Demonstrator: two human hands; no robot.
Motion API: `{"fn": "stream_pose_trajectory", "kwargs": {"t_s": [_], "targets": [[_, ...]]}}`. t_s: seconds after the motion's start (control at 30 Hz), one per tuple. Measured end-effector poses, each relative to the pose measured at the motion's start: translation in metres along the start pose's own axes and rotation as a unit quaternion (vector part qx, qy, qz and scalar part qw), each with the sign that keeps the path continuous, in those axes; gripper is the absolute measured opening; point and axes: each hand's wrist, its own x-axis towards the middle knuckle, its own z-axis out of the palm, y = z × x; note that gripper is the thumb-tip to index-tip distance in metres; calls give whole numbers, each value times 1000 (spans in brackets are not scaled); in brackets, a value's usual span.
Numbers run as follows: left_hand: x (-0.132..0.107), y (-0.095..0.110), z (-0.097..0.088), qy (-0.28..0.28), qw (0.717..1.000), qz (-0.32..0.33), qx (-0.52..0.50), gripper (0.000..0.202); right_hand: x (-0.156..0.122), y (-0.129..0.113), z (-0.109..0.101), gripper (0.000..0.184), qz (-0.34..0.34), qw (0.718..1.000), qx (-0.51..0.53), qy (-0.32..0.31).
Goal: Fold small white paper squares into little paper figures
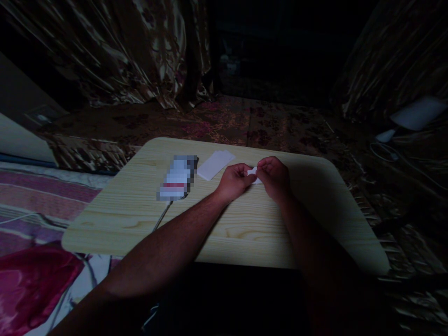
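Note:
Between my two hands is a small piece of white paper point(252, 172), pinched from both sides just above the table. My left hand point(237, 181) has its thumb and fingers closed on the paper's left part. On the other side my right hand point(275, 177) grips it with thumb and fingertips. Much of the paper is hidden by the fingers, so its full shape cannot be made out. Left of my hands, a few white paper sheets point(214, 166) lie overlapping on the table.
A light wood-grain table point(245, 233) stands before me. On its left lies a phone point(178, 177) with a blurred screen and a cable point(162, 215) running off the near edge. Patterned curtains point(150, 51) hang behind. At the right is a white lamp point(418, 114); striped bedding point(38, 200) lies left.

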Motion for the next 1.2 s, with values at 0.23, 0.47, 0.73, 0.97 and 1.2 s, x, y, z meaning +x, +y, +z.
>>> {"fn": "stream_pose_trajectory", "kwargs": {"t_s": [0.23, 0.47, 0.73, 0.97, 1.2], "targets": [[0, 2, 0, -4, 1000, -2, -5, 22, -1, -4, -1, 19, 20, 1000, -4, -12], [0, 2, 0, -14, 1000, -4, 17, 20, 1, 1, -1, 18, 6, 1000, -12, -7], [-1, 1, -1, -19, 999, -2, 26, 20, 0, 2, -1, 20, 18, 1000, -7, -18], [1, 1, -2, -4, 1000, -7, 5, 19, 0, -1, -2, 26, 23, 999, 21, -32], [1, 2, -1, 5, 1000, 0, 0, 18, 2, 0, -2, 19, 31, 999, -1, -17]]}}
